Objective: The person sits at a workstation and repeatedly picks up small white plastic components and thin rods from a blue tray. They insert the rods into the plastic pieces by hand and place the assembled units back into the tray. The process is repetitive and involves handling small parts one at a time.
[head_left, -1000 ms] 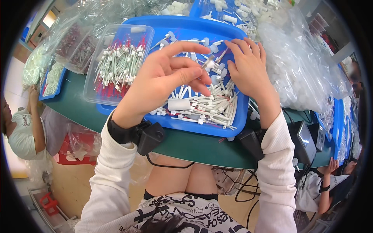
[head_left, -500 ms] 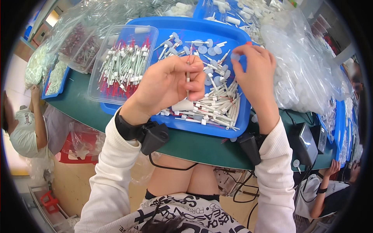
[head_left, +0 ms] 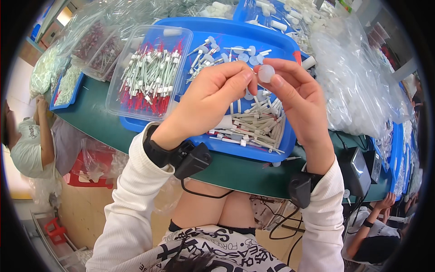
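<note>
A round translucent white disc [head_left: 266, 73] is pinched between the thumb and fingers of my right hand [head_left: 304, 97]. Close beside it, my left hand [head_left: 204, 102] is closed in a pinch, with its fingertips almost at the disc. The thin stick that showed in it earlier is mostly hidden by the fingers. Both hands are over a blue tray [head_left: 260, 154]. White sticks [head_left: 260, 127] with square collars and red strands lie in its near part. Farther back are similar sticks with translucent discs [head_left: 243, 57] on them.
To the left, a clear plastic box [head_left: 152, 75] of white sticks with red ends overlaps the tray. A large clear bag [head_left: 358, 86] bulges at the right. Nearer stands a dark device [head_left: 355, 170] with cables. Other people's hands [head_left: 386, 201] show at the right edge.
My right hand has moved left and turned, bringing the disc into plain view. My left hand has moved right and rotated, so the two hands now meet above the tray.
</note>
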`<action>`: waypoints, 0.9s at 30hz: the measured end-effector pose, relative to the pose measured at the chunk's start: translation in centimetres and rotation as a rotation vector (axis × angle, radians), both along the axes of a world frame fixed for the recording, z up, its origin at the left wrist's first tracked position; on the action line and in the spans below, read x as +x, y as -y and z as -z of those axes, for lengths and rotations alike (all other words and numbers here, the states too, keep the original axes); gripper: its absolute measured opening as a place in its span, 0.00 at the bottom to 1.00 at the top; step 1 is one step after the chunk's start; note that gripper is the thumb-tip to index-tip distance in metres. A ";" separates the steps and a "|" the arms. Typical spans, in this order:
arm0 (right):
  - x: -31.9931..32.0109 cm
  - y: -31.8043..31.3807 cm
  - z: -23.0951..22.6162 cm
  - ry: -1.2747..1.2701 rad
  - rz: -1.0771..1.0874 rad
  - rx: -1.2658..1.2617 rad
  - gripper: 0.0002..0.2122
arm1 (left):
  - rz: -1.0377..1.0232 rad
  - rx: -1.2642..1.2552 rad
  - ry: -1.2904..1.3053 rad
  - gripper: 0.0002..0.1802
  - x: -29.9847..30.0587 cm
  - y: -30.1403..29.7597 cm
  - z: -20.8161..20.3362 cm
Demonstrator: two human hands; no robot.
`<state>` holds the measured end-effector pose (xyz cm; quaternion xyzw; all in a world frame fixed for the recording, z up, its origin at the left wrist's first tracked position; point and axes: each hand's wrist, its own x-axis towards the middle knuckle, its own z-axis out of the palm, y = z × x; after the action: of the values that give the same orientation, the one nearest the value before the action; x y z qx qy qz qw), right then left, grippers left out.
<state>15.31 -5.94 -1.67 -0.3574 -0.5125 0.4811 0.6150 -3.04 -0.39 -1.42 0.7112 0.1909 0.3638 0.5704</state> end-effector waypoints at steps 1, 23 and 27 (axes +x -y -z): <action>-0.1 0.0 0.0 0.002 -0.009 -0.010 0.13 | -0.018 0.039 -0.014 0.15 0.0 0.0 0.0; -0.2 0.1 0.1 0.245 0.059 0.122 0.11 | -0.247 0.601 -0.375 0.04 -0.7 0.0 0.1; 0.0 0.1 0.1 0.259 0.044 0.122 0.11 | -0.246 0.628 -0.382 0.04 -0.7 -0.1 0.2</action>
<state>15.33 -6.06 -1.80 -0.3894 -0.6079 0.3855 0.5747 -3.73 -0.29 -1.63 0.8780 0.2567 0.3313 0.2311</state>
